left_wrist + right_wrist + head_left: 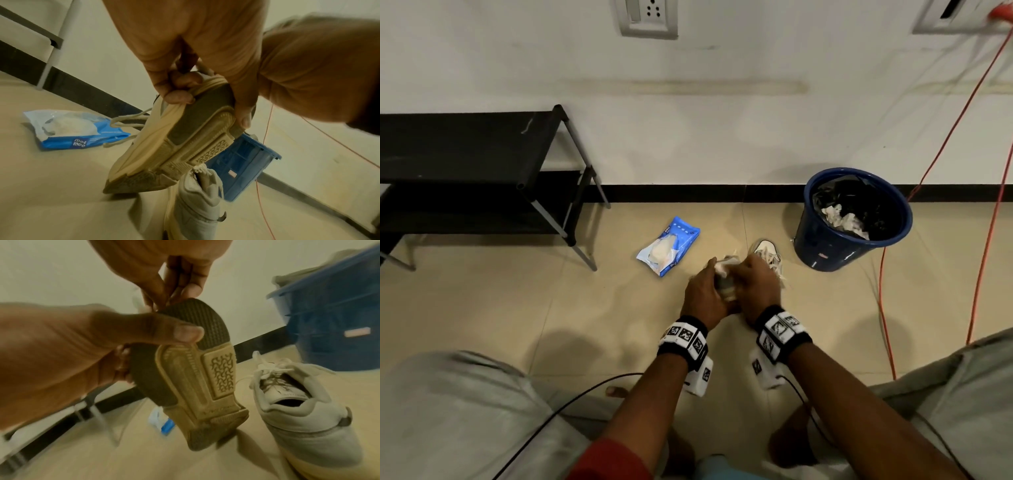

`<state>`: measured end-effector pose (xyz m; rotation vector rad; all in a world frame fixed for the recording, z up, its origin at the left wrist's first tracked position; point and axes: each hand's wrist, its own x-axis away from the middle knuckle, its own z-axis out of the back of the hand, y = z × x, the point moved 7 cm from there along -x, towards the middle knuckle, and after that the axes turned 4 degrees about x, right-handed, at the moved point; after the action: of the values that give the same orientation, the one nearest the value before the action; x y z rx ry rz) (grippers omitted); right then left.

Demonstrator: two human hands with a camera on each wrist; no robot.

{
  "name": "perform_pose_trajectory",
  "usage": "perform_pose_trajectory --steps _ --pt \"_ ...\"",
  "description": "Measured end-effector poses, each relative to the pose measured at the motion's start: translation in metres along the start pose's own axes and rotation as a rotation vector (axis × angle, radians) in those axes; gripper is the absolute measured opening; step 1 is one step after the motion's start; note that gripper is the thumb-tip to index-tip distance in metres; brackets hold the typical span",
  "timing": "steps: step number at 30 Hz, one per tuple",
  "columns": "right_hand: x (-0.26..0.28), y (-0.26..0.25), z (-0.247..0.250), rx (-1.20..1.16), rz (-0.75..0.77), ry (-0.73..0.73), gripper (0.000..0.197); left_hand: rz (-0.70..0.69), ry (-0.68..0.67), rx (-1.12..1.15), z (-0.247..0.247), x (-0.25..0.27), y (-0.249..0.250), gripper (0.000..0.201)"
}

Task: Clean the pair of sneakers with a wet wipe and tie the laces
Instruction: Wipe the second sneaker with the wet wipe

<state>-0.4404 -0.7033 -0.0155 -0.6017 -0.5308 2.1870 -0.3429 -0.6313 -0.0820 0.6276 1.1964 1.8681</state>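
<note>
Left hand (185, 40) grips the raised beige rubber-soled sneaker (180, 138), frame centre; right hand (174, 272) pinches a white wipe (724, 265). Advice: brace the heel, wipe firmly.

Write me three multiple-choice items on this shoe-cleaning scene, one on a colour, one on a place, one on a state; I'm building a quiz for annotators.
1. The bin is: A red; B green; C blue.
2. The wipes pack lies: A on the floor; B inside the bin; C on a lap.
3. The left hand is: A resting open on a knee; B gripping the lifted sneaker, thumb across its sole; C reaching into the bin.

Key: 1 C, its wall is blue in every view. 2 A, the head view shows it flat on the tiles. 3 B, the right wrist view shows the thumb on the sole.
</note>
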Motion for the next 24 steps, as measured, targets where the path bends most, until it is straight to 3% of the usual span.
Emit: perform_pose_trajectory --steps 2,3,6,10,13,14,17,21,24 --pt "-0.008 0.020 0.005 0.000 -0.164 0.080 0.014 0.014 0.012 -0.034 -0.003 -0.001 -0.002 0.105" --pt "-0.007 0.019 0.004 0.019 -0.157 0.079 0.015 0.014 0.012 -0.044 -0.006 0.001 -0.004 0.104" --pt "0.005 -0.009 -0.009 0.114 0.100 -0.037 0.019 -0.035 0.020 -0.045 -0.007 0.007 -0.001 0.086" --pt "-0.011 0.016 0.001 0.121 -0.123 0.042 0.017 -0.052 0.005 -0.016 -0.014 0.011 0.004 0.096" --pt "0.008 -0.002 -0.011 0.134 0.049 -0.059 0.015 -0.046 0.024 -0.045 -0.015 0.008 0.000 0.089" --pt "0.010 0.005 -0.011 0.105 0.031 -0.059 0.016 -0.037 0.017 -0.058 -0.016 0.005 -0.003 0.095" --pt "0.006 0.030 0.004 0.021 -0.136 0.113 0.014 -0.001 0.003 -0.099 -0.015 0.002 -0.005 0.112" --pt "0.015 0.003 -0.005 0.094 0.141 -0.023 0.009 -0.001 -0.033 -0.067 -0.017 0.004 -0.001 0.112" --pt "0.003 0.026 0.007 0.080 -0.035 0.069 0.006 0.029 -0.013 -0.064 -0.016 0.000 -0.005 0.118"
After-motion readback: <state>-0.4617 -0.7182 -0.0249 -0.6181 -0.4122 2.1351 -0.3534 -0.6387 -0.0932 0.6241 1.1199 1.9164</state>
